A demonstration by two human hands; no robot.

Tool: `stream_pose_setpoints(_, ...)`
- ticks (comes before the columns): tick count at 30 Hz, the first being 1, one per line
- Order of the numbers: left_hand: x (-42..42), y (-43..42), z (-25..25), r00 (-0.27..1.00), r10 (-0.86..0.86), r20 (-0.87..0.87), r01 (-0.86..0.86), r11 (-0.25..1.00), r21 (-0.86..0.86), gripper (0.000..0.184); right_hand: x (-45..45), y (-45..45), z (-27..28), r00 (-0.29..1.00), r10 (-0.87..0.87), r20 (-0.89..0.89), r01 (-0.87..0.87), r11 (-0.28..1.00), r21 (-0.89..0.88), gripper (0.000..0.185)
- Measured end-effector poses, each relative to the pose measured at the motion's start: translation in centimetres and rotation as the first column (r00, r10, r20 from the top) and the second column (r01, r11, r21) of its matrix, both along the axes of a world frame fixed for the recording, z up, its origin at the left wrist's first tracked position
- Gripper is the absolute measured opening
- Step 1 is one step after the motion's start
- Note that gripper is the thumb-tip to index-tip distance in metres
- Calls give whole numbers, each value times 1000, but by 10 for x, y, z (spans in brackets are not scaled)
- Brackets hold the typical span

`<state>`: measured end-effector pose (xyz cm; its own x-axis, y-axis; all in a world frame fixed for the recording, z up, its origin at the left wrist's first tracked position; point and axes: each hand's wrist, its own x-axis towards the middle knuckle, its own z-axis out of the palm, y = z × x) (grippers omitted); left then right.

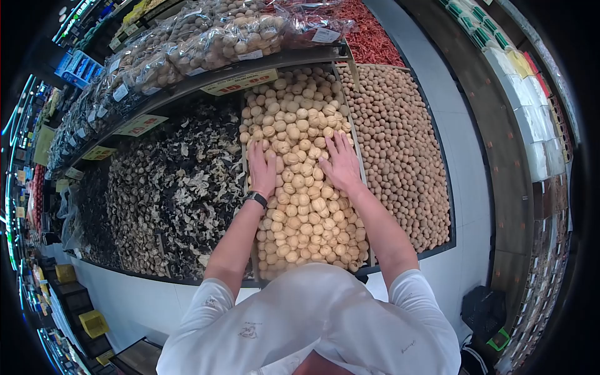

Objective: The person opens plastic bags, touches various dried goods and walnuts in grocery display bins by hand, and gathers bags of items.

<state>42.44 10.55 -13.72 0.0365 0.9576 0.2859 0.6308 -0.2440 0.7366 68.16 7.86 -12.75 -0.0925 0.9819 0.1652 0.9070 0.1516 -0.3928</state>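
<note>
A sloping bin of pale walnuts (306, 215) lies in front of me. My left hand (262, 167) rests on the nuts along the bin's left side, fingers stretched out and a dark band on the wrist. Over at the right side, my right hand (342, 164) lies palm down on the walnuts with its fingers spread. Both hands touch the surface of the pile, and no nut is visibly gripped in either. What lies under the palms is hidden.
Small round brown dried fruit (400, 144) fills the bin at right, below red dried chillies (369, 31). Black-and-grey dried fungus (200, 169) is heaped at left. Bagged goods (219, 40) sit on a raised shelf with price signs (240, 81). White floor (462, 144) runs along the right.
</note>
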Motion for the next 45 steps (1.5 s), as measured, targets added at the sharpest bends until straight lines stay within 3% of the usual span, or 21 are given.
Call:
stream_pose_setpoints(4, -25, 47, -13, 985, 165, 46, -165, 986, 5, 57, -2, 0, -1, 999, -8, -46, 11, 998, 62, 63)
stream_pose_setpoints(6, -33, 70, -20, 956, 267, 123, -260, 963, -72, 58, -2, -1, -2, 999, -10, -41, 13, 998, 68, 63)
stream_pose_setpoints(11, -38, 101, -42, 954, 229, 192, -187, 959, -214, 62, -1, 0, -5, 998, -23, -59, 28, 995, 97, 62)
stream_pose_setpoints(13, -34, 102, -45, 974, 215, 72, -197, 959, -203, 62, -1, 0, -3, 998, -10, -68, 17, 993, 114, 61)
stream_pose_setpoints(20, -35, 99, -43, 986, 162, -23, -164, 968, -192, 64, 0, 0, -2, 997, 2, -83, 8, 992, 129, 61)
stream_pose_setpoints(26, -41, 95, -29, 983, 124, 138, -92, 972, -217, 63, 3, 0, -5, 997, 17, -73, -7, 991, 137, 62)
stream_pose_setpoints(30, -45, 87, -19, 956, 219, 198, -185, 967, -177, 57, 4, -2, -1, 997, 24, -76, -15, 993, 113, 64)
stream_pose_setpoints(35, -63, 59, -8, 920, 278, 277, -244, 958, -152, 52, 4, -17, 9, 996, -40, -75, 46, 995, 92, 65)
stream_pose_setpoints(37, -68, 33, -5, 851, 299, 432, -251, 954, -165, 48, 6, -33, 14, 989, -60, -138, 70, 995, 69, 65)
stream_pose_setpoints(42, -66, -60, 0, 818, 302, 490, -194, 946, -259, 43, 8, -90, 17, 948, -114, -296, 126, 992, 21, 60)
stream_pose_setpoints(45, -64, -106, 0, 823, 308, 478, -165, 934, -318, 41, 13, -127, 12, 951, -130, -282, 129, 991, -21, 60)
